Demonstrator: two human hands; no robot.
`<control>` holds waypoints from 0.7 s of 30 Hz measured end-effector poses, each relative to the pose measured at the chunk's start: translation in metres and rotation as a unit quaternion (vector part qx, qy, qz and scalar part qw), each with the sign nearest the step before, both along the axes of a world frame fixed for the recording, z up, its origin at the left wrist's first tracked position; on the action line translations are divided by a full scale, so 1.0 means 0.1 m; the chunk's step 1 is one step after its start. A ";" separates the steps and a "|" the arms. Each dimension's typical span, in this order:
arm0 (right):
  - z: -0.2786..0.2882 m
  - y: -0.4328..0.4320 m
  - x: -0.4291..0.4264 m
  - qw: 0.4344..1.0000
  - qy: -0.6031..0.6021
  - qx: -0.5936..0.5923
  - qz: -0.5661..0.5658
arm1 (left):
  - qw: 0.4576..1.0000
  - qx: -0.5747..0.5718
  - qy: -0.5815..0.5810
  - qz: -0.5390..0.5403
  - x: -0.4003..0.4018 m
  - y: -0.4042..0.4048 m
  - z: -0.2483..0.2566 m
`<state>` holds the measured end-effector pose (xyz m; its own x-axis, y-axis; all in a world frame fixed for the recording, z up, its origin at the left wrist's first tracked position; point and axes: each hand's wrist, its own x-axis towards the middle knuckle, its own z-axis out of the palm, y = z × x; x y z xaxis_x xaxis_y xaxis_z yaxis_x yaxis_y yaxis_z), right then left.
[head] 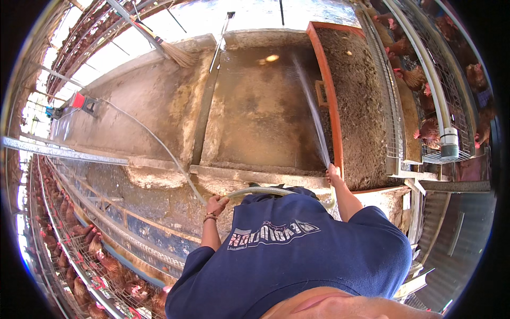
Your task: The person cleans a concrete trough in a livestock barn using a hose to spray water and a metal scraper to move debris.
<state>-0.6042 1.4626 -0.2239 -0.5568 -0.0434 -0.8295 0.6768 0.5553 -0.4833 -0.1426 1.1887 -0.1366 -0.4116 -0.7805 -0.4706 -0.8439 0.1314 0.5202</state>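
My left hand (216,205), with bracelets at its wrist, grips a pale flexible hose (259,190) that loops across in front of my dark blue shirt. The hose also trails up and left over the concrete floor. My right hand (334,174) is closed around the hose's outlet end, which the fingers mostly hide. From it a jet of water (312,109) shoots forward onto the wet concrete floor (259,115), alongside an orange-red board (329,87).
Caged brown hens (412,77) line the right side, with more hens (113,267) at lower left. Dark, crumbly material (356,119) lies beyond the board. A straw broom (181,54) leans at the back, a red and grey device (84,104) stands left, and low concrete curbs (261,175) cross the floor.
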 end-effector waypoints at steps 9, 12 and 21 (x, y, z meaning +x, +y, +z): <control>0.08 -0.15 0.05 0.999 -0.005 -0.001 0.034 | 0.999 -0.033 -0.021 -0.001 0.12 0.01 -0.13; 0.08 -0.18 0.05 0.999 0.005 -0.015 0.044 | 0.999 -0.032 -0.019 0.003 0.15 0.00 -0.17; -0.04 -0.26 0.00 0.997 0.007 -0.007 0.075 | 1.000 -0.003 -0.001 0.018 0.19 0.02 -0.17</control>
<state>-0.6039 1.4363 -0.2284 -0.5551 -0.1383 -0.8202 0.5789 0.6438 -0.5003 -0.1234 1.1904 -0.1536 -0.3830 -0.7977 -0.4659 -0.8489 0.1050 0.5181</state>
